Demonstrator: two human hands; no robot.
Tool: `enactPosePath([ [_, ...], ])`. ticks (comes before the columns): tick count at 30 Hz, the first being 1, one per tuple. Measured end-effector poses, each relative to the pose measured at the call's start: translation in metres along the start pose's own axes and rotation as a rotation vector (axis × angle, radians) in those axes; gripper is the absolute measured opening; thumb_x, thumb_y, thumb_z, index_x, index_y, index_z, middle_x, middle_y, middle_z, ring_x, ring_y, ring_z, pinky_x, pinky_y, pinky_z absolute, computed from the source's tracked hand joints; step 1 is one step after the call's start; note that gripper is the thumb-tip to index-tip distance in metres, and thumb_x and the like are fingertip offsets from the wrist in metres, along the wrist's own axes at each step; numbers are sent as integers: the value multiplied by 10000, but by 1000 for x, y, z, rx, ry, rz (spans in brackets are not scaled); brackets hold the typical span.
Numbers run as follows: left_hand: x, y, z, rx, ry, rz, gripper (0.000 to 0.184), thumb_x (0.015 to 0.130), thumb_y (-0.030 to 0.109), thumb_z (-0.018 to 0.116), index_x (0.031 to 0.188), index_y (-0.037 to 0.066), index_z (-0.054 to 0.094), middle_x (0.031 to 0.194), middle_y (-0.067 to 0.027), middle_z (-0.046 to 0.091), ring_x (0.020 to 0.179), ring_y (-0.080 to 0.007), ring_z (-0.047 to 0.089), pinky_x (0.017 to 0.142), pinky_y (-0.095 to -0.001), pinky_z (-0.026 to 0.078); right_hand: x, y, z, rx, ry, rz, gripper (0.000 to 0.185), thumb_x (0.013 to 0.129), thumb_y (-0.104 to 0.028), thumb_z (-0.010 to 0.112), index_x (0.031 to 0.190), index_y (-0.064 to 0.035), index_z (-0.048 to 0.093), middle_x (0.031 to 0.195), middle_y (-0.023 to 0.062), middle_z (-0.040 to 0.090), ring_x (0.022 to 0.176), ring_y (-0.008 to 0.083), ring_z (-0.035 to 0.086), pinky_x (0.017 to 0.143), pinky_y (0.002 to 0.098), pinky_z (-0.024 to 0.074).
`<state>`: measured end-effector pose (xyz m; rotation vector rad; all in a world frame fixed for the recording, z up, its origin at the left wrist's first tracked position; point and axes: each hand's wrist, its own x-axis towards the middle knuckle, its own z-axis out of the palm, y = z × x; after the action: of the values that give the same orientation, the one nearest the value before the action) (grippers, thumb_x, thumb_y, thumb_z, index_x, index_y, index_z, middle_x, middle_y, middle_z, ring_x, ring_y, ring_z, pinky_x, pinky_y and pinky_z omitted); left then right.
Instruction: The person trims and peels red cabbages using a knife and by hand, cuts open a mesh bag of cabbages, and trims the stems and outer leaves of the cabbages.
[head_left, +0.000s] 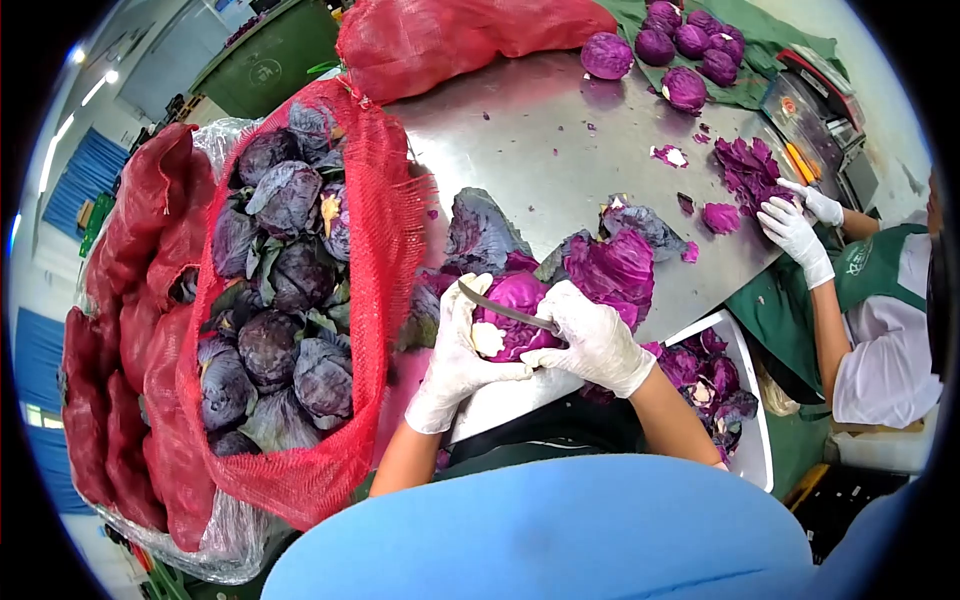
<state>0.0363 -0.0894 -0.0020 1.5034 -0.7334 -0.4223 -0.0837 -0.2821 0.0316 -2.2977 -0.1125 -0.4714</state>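
A purple cabbage point(522, 292) is between my two white-gloved hands at the near edge of the metal table point(480, 140). My left hand point(460, 355) is wrapped round its left side, by the pale stem end. My right hand point(595, 340) is closed at the cabbage's right side, on the end of a dark curved knife point(505, 312). The blade lies across the cabbage, its far end close to my left fingertips. Loose purple leaves point(615, 270) and dark outer leaves point(480, 228) lie just beyond my hands.
An open red mesh sack point(395, 250) of dark cabbages stands at the left. A white bin point(752, 400) of leaves is at the right. A co-worker's gloved hands point(795, 235) hold leaves farther right. Peeled cabbages point(690, 40) sit at the back.
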Motion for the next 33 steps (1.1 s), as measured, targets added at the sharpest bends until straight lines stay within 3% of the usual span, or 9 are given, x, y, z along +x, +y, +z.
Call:
enactPosePath([
  [4,15,-18,-8,217,-29,151,1335,418,453,1038,1504,-1,408,1461,-186,418,1403,-331,407,1216,-442,323,-8,-7,-4,23,-9,58,369,766,-224,891,910,-41,604,904,82,558,752,218,604,679,332,523],
  [8,24,-32,-23,-15,-33,-71,1298,495,369,1018,1543,-3,349,1486,-173,414,1413,-313,408,1215,-439,334,-27,18,-3,614,123,98,291,814,-6,837,824,-62,552,887,14,585,728,101,535,653,236,440],
  [12,26,-29,-27,-298,-27,-226,1265,587,281,1004,1575,3,265,1490,-163,419,1400,-274,432,1194,-429,375,-23,17,-69,473,404,1009,263,835,-112,833,918,-48,592,943,70,619,822,136,599,724,285,515],
  [15,27,-20,-23,-272,-45,-221,1220,624,245,989,1570,-12,261,1490,-169,419,1393,-273,442,1186,-427,385,-32,54,-62,-431,733,304,368,836,-204,845,1082,-28,635,1031,103,630,894,237,668,818,322,568],
  [18,27,-13,-20,-163,-56,-223,1209,629,249,983,1566,-20,268,1492,-174,410,1398,-273,435,1188,-417,381,-13,12,-28,104,487,329,418,871,-275,823,1162,-44,631,1060,156,683,923,242,697,820,344,571],
  [20,25,-9,-19,-109,-65,-214,1206,630,255,981,1565,-23,271,1494,-177,405,1400,-274,433,1189,-413,379,0,1,-16,297,145,652,389,920,-350,761,1136,-51,636,970,175,717,878,254,721,797,356,571],
  [22,20,-5,-19,-44,-93,-183,1179,652,84,944,1590,37,231,1474,-155,464,1364,-270,501,1163,-418,421,6,21,9,276,204,595,380,953,-397,698,1111,-57,634,867,175,722,832,271,733,790,379,569],
  [30,-1,0,-10,297,-87,-16,1204,589,256,990,1554,22,309,1495,-172,414,1380,-303,459,1195,-419,362,4,16,-4,224,-139,711,291,938,-283,650,1114,-55,603,860,149,698,641,237,687,612,392,552],
  [33,-1,14,-10,-432,-16,-269,1180,635,62,951,1586,113,254,1457,-157,489,1313,-294,552,1138,-438,450,-12,27,-13,838,-52,873,165,951,-128,605,1102,-66,586,772,57,611,450,77,497,382,247,390],
])
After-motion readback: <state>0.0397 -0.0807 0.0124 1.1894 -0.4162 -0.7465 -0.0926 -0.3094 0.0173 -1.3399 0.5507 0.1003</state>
